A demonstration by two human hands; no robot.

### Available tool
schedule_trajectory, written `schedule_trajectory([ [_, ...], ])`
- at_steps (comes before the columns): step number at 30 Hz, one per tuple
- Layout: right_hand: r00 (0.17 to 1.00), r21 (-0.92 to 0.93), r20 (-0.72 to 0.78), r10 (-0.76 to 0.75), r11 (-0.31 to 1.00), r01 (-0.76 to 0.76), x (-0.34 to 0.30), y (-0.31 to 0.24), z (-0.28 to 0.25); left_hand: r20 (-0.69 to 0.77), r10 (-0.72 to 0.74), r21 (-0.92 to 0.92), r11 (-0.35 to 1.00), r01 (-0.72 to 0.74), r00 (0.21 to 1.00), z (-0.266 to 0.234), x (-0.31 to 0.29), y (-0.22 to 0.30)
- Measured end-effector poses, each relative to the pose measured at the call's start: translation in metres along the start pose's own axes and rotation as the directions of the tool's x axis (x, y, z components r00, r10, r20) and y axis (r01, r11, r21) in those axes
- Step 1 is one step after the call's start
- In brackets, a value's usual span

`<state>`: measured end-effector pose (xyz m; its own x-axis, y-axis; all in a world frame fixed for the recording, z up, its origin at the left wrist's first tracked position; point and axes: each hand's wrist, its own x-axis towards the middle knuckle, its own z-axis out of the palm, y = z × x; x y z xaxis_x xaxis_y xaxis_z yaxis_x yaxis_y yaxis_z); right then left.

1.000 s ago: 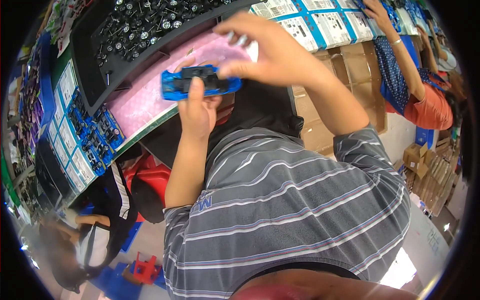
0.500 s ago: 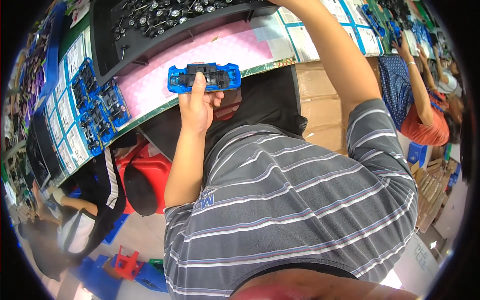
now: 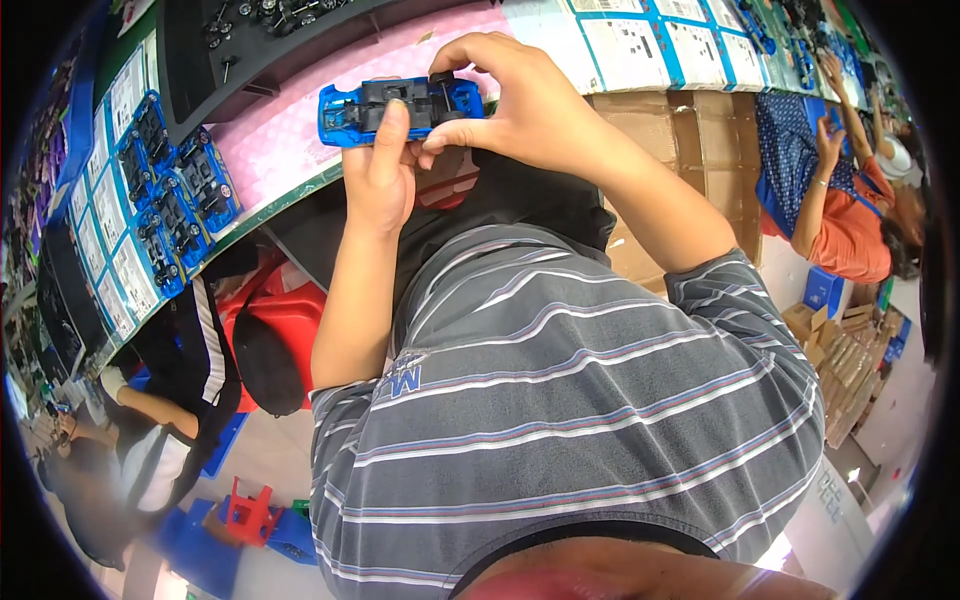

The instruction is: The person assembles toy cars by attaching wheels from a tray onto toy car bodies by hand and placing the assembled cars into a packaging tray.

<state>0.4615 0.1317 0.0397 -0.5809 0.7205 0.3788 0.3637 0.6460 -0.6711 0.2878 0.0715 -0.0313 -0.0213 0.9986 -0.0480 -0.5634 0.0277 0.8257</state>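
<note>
A blue toy car [image 3: 345, 112] with a black underside lies belly up in my left hand [image 3: 382, 180]. The thumb presses on the black chassis and the fingers curl beneath the body. At the car's right end, my right hand [image 3: 530, 100] pinches a wheel axle [image 3: 446, 92] between forefinger and thumb. One black wheel shows by the forefinger; the axle's other end is hidden by the thumb. The axle lies across the chassis; whether it is seated I cannot tell.
A black tray [image 3: 290, 65] with several wheel axles [image 3: 285, 15] stands beyond the car. On the left are several blue toy cars [image 3: 170, 205], undersides up, on the sheet-covered table. A person [image 3: 150, 440] sits at the left, another [image 3: 850, 220] at the right.
My right hand has come back from the tray to the car's right end, now pinching a wheel axle. The left hand still holds the car, slightly higher in view.
</note>
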Motion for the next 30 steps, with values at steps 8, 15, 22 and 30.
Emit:
schedule_trajectory([
  [8, 0.999, -0.001, -0.005, -0.038, 0.999, 0.038, 0.006, 0.003, 0.002, -0.098, 0.007, -0.036, 0.999, -0.01, 0.995, 0.0, -0.003, -0.003],
  [15, 0.977, -0.643, 0.037, 0.211, 0.753, -0.139, 0.113, 0.068, -0.103, -0.018, -0.047, 0.023, 0.999, 0.047, 0.999, -0.009, -0.004, -0.005],
  [22, 0.951, -0.602, 0.121, 0.284, 0.783, -0.157, 0.14, 0.088, -0.081, -0.038, -0.023, 0.023, 0.999, 0.024, 0.999, -0.011, -0.003, -0.007],
  [30, 0.975, -0.508, -0.188, 0.117, 0.838, -0.198, 0.115, 0.086, -0.074, -0.031, -0.018, -0.047, 0.999, 0.016, 0.999, -0.015, -0.001, -0.004],
])
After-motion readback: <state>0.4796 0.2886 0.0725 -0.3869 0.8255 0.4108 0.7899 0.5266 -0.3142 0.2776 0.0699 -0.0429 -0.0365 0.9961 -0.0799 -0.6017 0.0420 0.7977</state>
